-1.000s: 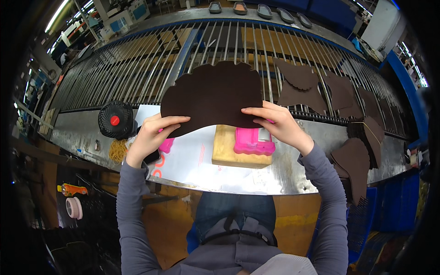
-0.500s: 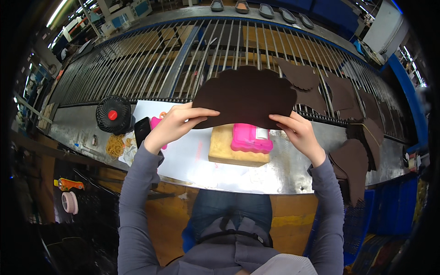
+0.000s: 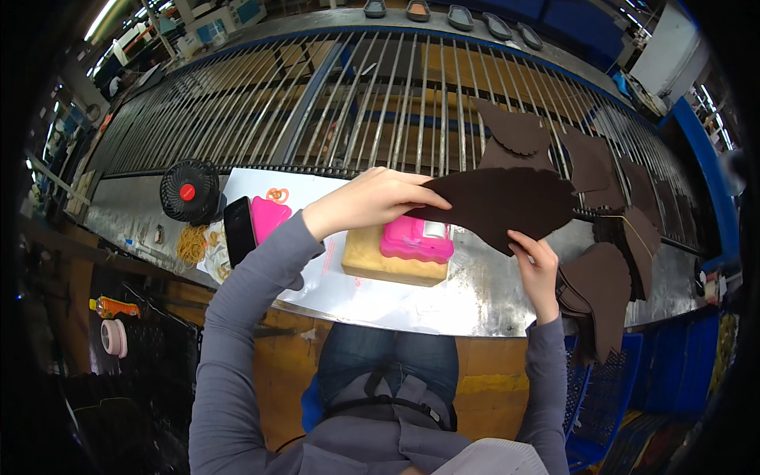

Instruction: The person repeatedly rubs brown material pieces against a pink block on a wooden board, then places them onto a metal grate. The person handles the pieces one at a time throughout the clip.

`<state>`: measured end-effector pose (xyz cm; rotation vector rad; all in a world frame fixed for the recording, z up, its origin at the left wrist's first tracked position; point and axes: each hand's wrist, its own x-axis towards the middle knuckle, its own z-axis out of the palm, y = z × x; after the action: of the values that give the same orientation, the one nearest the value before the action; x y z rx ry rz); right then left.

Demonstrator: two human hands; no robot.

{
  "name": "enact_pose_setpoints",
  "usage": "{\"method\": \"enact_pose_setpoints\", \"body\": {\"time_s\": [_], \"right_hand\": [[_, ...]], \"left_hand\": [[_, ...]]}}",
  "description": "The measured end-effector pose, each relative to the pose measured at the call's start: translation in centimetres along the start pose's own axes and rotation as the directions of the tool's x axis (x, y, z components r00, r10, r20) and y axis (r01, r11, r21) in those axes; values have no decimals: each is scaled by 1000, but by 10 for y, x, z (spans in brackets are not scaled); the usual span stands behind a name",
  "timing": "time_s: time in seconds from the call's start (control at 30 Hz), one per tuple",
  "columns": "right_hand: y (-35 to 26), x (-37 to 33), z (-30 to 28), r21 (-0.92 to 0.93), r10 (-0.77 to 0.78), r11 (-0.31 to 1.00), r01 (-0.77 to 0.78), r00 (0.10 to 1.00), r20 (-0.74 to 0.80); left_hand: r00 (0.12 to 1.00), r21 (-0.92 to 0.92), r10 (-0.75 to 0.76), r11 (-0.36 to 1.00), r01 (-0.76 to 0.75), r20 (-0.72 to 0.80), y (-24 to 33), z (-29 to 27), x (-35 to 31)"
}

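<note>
Holding 1 brn pc [image 3: 507,202], 2 hands [image 3: 378,198] [image 3: 540,269]

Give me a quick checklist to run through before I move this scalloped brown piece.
1. Left hand gripping the dark brown, flat scalloped sheet: ok, at its left end.
2. Right hand on the sheet: ok, at its lower edge.
3. Pink, wavy-edged plastic case resting on the yellow rectangular block: ok.
4. Sheet clear of the round black fan: ok, well apart.
5. Bench's right end free: not ok, brown flat pieces lie there.
6. Sheet's underside unmarked: cannot tell, hidden.
</note>
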<state>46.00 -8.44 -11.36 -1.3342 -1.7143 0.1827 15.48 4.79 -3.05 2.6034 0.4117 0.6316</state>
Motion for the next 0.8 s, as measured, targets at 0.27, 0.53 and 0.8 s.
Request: {"method": "enact_pose_setpoints", "body": {"time_s": [0.27, 0.53, 0.8], "right_hand": [[-11, -10, -81, -241, 1, 970, -3, 1000, -10], [-65, 39, -155, -332, 48, 943, 14, 983, 177], [27, 148, -115, 309, 310, 902, -303, 950, 28]], "left_hand": [[987, -202, 157, 968, -148, 30, 4, 30, 50], [970, -262, 204, 951, -165, 131, 10, 41, 104], [857, -238, -100, 971, -26, -505, -31, -34, 85]]}}
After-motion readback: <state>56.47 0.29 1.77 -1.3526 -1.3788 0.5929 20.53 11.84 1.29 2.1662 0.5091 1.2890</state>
